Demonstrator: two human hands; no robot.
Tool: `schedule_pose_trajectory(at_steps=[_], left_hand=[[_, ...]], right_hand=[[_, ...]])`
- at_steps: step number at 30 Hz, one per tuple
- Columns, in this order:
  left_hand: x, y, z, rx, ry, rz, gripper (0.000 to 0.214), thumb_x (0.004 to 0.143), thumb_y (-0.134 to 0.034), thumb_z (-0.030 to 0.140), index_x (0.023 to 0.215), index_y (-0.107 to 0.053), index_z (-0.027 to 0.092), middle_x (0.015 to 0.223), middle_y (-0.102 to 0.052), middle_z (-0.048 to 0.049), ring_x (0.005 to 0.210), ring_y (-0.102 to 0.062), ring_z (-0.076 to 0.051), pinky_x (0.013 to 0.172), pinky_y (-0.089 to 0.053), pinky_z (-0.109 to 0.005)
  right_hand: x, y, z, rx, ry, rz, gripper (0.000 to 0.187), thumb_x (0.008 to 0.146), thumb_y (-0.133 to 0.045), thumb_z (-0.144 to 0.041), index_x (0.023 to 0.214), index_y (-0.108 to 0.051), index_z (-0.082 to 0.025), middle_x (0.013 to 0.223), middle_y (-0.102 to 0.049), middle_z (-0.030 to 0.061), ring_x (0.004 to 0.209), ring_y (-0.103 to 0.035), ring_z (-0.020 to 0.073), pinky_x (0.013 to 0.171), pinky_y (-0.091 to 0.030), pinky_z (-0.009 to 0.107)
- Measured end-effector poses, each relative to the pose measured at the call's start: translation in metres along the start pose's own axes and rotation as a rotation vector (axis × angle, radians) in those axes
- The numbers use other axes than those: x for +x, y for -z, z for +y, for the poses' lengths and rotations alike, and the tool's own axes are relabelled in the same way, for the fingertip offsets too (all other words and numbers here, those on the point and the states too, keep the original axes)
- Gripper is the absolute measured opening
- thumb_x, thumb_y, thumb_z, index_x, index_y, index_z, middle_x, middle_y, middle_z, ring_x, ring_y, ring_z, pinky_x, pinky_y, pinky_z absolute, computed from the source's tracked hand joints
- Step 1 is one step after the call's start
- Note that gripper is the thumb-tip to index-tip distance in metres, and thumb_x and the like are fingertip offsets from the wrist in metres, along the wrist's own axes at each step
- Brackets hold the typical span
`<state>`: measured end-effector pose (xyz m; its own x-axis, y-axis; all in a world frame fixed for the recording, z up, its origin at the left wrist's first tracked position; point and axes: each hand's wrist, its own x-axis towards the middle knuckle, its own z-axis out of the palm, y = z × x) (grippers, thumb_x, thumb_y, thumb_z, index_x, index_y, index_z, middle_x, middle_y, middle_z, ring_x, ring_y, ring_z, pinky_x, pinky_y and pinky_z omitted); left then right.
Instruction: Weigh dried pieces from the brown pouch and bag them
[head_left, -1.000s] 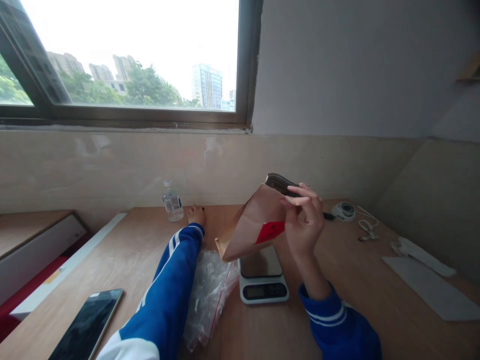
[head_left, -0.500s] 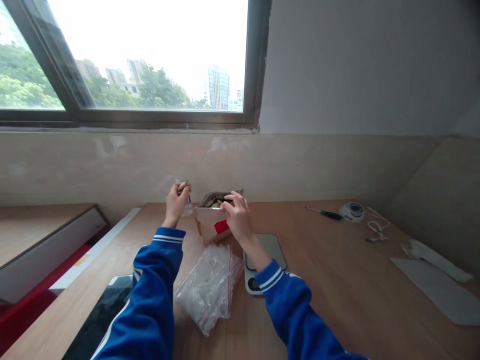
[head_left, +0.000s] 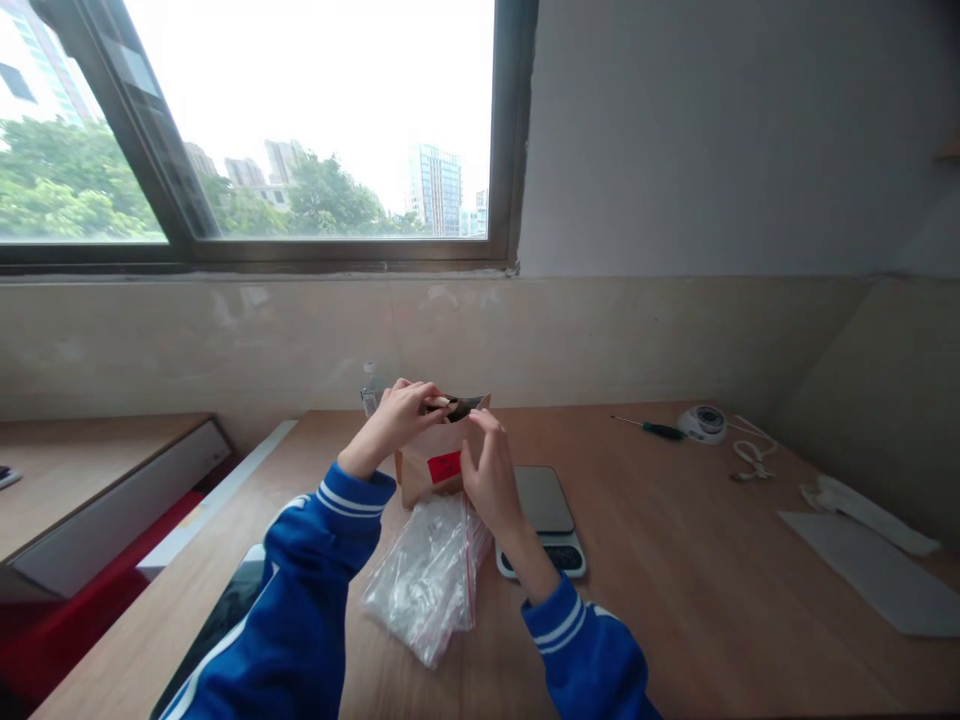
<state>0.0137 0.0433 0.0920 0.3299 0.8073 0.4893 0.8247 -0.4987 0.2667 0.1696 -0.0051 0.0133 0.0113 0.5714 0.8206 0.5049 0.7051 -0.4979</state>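
The left hand is hovering at the mouth of a paper bag, perhaps pinching something small and pale, though the fingers are hiding it. The right hand is touching the bag's rim. Clear plastic bags are lying in front, a scale is sitting to the right, and a bottle is standing behind the left hand.
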Motion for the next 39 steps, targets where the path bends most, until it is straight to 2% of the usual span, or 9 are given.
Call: schedule_pose_trajectory(at_steps=[8,13,14,16,18,22,28,33,39], left_hand=[[-0.012,-0.001,0.022,0.016,0.070,0.125,0.031,0.087,-0.050,0.040,0.113,-0.057,0.024,0.115,-0.060,-0.0056,0.109,-0.051,-0.024,0.098,-0.031,-0.041],[-0.058,-0.007,0.038,-0.217,0.127,0.347,0.025,0.090,-0.041,0.034,0.105,-0.059,0.022,0.110,-0.060,-0.0069,0.102,-0.056,-0.020,0.090,-0.041,-0.035],[-0.072,-0.015,0.038,-0.272,0.149,0.309,0.025,0.091,-0.040,0.033,0.102,-0.059,0.022,0.107,-0.061,-0.0071,0.098,-0.057,-0.020,0.086,-0.044,-0.034],[-0.100,-0.037,0.033,-0.323,0.191,0.080,0.025,0.090,-0.040,0.035,0.099,-0.062,0.024,0.103,-0.064,-0.0069,0.095,-0.059,-0.020,0.083,-0.047,-0.034],[-0.125,-0.065,0.024,-0.235,0.246,-0.152,0.022,0.086,-0.048,0.034,0.097,-0.066,0.029,0.113,-0.063,-0.0063,0.108,-0.056,-0.024,0.093,-0.043,-0.040],[-0.160,-0.111,0.009,-0.064,0.361,-0.400,0.039,0.081,-0.055,0.035,0.119,-0.059,0.042,0.147,-0.037,0.0009,0.138,-0.024,-0.032,0.105,-0.024,-0.058],[-0.184,-0.140,0.034,0.144,0.520,-0.326,0.048,0.089,-0.038,0.041,0.137,-0.039,0.041,0.152,-0.024,0.0024,0.140,-0.016,-0.035,0.106,-0.016,-0.064],[-0.192,-0.160,0.079,0.366,0.759,-0.051,0.049,0.091,-0.034,0.031,0.140,-0.040,0.027,0.152,-0.026,-0.0060,0.136,-0.022,-0.042,0.104,-0.022,-0.065],[-0.181,-0.147,0.090,0.246,0.857,-0.091,0.048,0.092,-0.032,0.034,0.139,-0.042,0.027,0.152,-0.025,-0.0090,0.136,-0.019,-0.045,0.096,-0.025,-0.070]], right_hand=[[-0.076,0.055,-0.001,-0.088,-0.209,0.191,0.023,0.088,-0.043,-0.017,0.107,-0.052,-0.025,0.100,-0.058,0.0076,0.094,-0.057,0.0237,0.082,-0.049,0.044],[-0.119,0.090,0.036,-0.211,-0.355,0.236,0.017,0.085,-0.045,-0.022,0.098,-0.057,-0.023,0.092,-0.058,0.0086,0.089,-0.055,0.0259,0.076,-0.049,0.044],[-0.127,0.095,0.046,-0.238,-0.377,0.236,0.017,0.085,-0.045,-0.022,0.096,-0.057,-0.022,0.091,-0.059,0.0092,0.088,-0.055,0.0265,0.075,-0.048,0.045],[-0.143,0.105,0.065,-0.290,-0.425,0.244,0.016,0.082,-0.045,-0.023,0.092,-0.058,-0.021,0.089,-0.059,0.0100,0.087,-0.054,0.0274,0.076,-0.047,0.046],[-0.157,0.112,0.081,-0.304,-0.493,0.266,0.017,0.079,-0.046,-0.023,0.091,-0.058,-0.020,0.089,-0.060,0.0104,0.085,-0.055,0.0272,0.075,-0.047,0.044],[-0.172,0.117,0.099,-0.232,-0.658,0.331,0.019,0.077,-0.046,-0.025,0.091,-0.057,-0.019,0.093,-0.062,0.0107,0.085,-0.058,0.0259,0.071,-0.047,0.039],[-0.172,0.117,0.099,-0.147,-0.724,0.391,0.019,0.076,-0.047,-0.030,0.087,-0.058,-0.019,0.091,-0.064,0.0097,0.083,-0.060,0.0246,0.070,-0.047,0.035],[-0.173,0.117,0.100,-0.109,-0.753,0.417,0.021,0.076,-0.046,-0.031,0.085,-0.059,-0.018,0.090,-0.063,0.0087,0.084,-0.059,0.0219,0.074,-0.046,0.034],[-0.172,0.119,0.101,-0.049,-0.804,0.427,0.020,0.075,-0.045,-0.028,0.086,-0.058,-0.019,0.090,-0.064,0.0071,0.084,-0.059,0.0205,0.076,-0.045,0.032]])
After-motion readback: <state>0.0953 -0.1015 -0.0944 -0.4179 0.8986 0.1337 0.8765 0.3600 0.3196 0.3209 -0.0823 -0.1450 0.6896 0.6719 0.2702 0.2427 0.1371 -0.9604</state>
